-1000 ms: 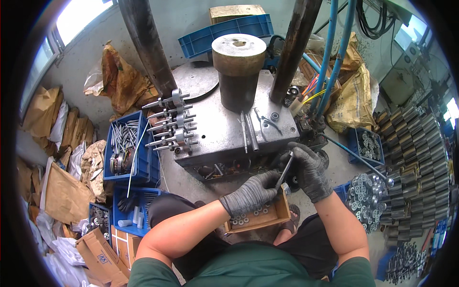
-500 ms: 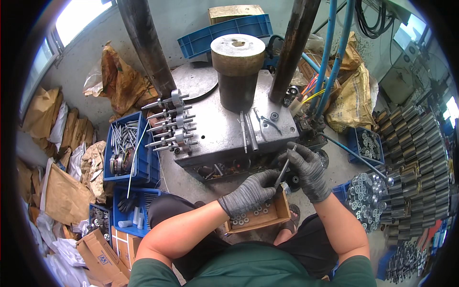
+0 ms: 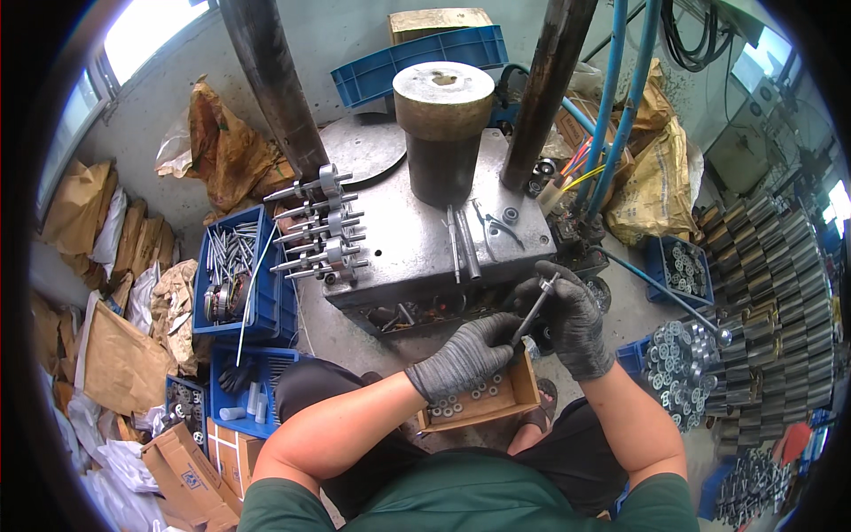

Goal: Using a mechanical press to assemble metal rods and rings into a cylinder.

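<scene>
Along the left edge of the metal table (image 3: 401, 238), we have assembled shafts (image 3: 333, 252). Before the table, our left hand (image 3: 467, 356) holds a slanting steel rod (image 3: 532, 314) in closed fingers; our right hand (image 3: 574, 324) curls its fingers by the rod's upper end, whether gripping we cannot tell.

No word or number can be read. One blue printed mark (image 3: 190, 480), small and roughly square, stands on the side of a brown cardboard box (image 3: 197, 501), well to the left of the thick grey steel cylinder with a wide round cap (image 3: 443, 137) and nearer the person; its design is too small to make out. Right of that cylinder, a crumpled yellowish-brown sack (image 3: 651, 195) carries darker patches, whether print or stains cannot be told.
</scene>
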`<move>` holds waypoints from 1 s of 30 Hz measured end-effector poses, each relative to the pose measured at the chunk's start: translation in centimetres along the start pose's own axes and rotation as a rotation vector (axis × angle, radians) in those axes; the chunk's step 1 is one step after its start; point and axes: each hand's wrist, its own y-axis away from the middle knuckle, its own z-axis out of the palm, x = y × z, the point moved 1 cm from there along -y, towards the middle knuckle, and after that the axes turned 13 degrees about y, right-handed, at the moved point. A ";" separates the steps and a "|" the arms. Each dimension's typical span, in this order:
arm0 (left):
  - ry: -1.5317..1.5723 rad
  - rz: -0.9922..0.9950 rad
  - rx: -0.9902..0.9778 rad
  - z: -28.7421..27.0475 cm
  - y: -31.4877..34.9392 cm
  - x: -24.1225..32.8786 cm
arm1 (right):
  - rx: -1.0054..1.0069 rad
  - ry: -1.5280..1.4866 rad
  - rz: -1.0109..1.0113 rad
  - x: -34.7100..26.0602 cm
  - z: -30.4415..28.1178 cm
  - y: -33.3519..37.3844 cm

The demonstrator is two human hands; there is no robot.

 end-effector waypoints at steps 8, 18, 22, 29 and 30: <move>-0.027 0.047 0.063 -0.4 -0.1 -0.3 | 0.043 0.222 -0.051 -0.2 0.6 0.7; 0.026 0.075 0.094 -0.1 0.3 0.3 | 0.007 0.197 -0.022 0.2 0.8 0.8; -0.050 0.093 0.161 0.2 0.5 1.5 | 0.017 0.219 -0.023 0.3 0.4 0.7; -0.249 0.154 0.279 0.0 0.4 2.6 | -0.075 -0.042 0.064 -0.2 -0.5 -0.6; -0.206 0.195 0.291 0.0 0.3 2.5 | -0.078 -0.039 0.062 -0.7 -0.5 -0.8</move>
